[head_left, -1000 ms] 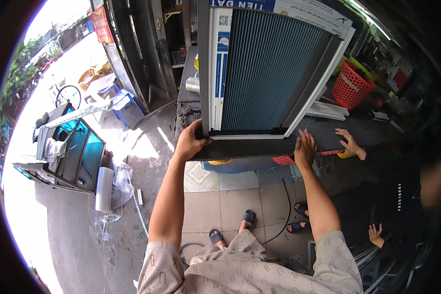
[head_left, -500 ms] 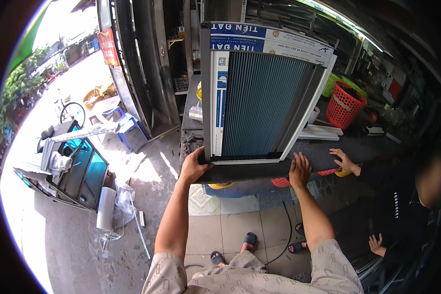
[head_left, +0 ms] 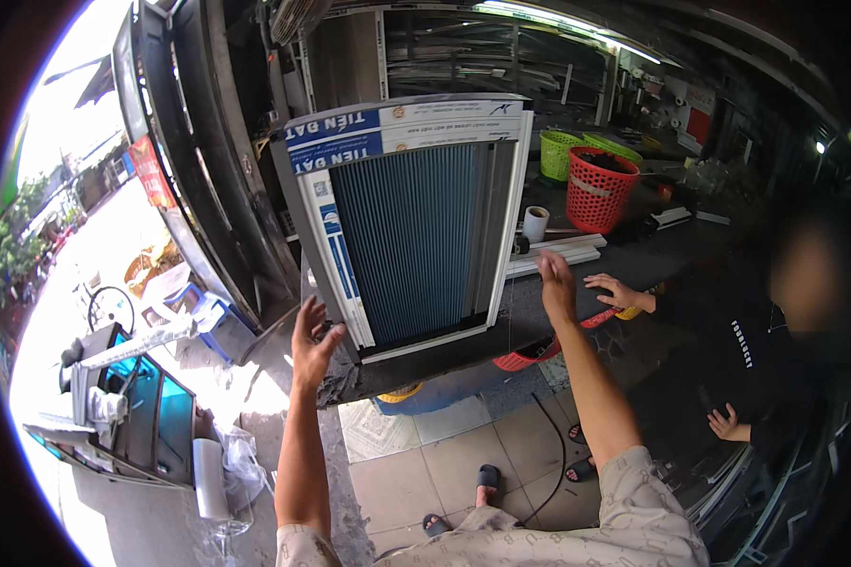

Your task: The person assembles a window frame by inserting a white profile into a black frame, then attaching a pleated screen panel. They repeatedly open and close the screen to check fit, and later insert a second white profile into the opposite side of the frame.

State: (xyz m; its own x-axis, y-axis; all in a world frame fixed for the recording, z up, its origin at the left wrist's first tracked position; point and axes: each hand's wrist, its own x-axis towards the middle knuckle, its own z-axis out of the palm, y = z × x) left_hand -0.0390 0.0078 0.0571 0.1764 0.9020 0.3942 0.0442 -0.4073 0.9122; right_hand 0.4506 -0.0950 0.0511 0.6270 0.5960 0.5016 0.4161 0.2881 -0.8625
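Observation:
A framed pleated screen stands upright on the dark workbench. Its blue-grey folds sit inside a grey and white frame, with blue and white printed film along the top and left side. Just off the frame's lower left corner is my left hand, its fingers spread and nothing in them. My right hand is raised to the right of the screen, apart from it, fingers pointing upward with nothing visible in them. White profile strips lie on the bench behind that hand.
A red basket, green baskets and a white roll stand on the bench. At the right, a person in black rests a hand near the bench edge. A glass-sided metal frame lies on the floor at left.
Both my hands have come off the bench edge beside the screen and lifted. The view has shifted, and the screen now appears further left and slightly turned. The other person's hand stays by the bench.

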